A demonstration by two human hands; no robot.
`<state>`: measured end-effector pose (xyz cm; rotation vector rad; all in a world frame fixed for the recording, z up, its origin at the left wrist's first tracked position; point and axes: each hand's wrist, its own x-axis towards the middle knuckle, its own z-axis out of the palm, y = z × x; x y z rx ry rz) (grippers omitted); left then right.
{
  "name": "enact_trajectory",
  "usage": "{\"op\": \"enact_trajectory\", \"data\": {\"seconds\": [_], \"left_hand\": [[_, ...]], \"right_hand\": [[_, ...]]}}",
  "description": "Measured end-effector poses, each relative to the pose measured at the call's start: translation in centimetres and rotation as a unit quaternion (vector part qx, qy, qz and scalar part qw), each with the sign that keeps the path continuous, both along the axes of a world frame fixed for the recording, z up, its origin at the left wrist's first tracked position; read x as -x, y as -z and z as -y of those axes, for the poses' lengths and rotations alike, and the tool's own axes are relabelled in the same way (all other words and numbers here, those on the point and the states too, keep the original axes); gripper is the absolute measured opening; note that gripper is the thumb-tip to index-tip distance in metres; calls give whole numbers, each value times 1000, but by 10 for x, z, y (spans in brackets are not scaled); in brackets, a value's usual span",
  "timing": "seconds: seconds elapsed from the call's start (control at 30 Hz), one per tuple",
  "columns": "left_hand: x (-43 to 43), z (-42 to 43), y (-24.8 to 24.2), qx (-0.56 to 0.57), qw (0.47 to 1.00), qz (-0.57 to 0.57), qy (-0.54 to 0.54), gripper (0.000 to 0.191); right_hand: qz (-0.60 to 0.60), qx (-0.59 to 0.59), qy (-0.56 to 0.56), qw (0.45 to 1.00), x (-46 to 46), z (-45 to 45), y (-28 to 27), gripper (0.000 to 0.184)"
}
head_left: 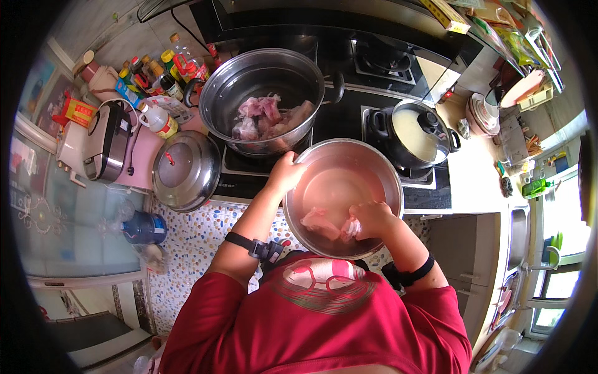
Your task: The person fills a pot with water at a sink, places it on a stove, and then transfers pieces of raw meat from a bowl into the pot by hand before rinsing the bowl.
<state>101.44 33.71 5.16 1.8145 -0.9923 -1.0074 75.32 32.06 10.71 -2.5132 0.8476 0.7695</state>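
Note:
My left hand grips the upper left rim of a metal basin, which holds pinkish water. Inside the basin my right hand is closed around a piece of raw meat, its fingertips at the water. Beside it, to the left, another piece of raw meat lies in the water. Behind the basin, a large two-handled steel pot stands on the stove, with several raw meat chunks at its bottom.
A lidded black pot with pale contents sits on the right burner. A steel lid rests left of the stove, near a rice cooker, a white jug and several sauce bottles. A blue water bottle lies on the floor.

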Motion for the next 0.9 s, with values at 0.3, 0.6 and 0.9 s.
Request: {"op": "enact_trajectory", "data": {"seconds": [0.3, 0.6, 0.9], "left_hand": [[0, -1, -2, -5, 1000, -9, 3, 26], [0, -2, -5, 0, 1000, -15, -2, 27], [1, 0, -4, 1, 1000, 2, -4, 29]], "right_hand": [[88, -42, 42, 994, 7, -5, 12, 42], [108, -117, 6, 987, -5, -6, -1, 40], [265, -251, -8, 931, -19, -10, -13, 33]]}}
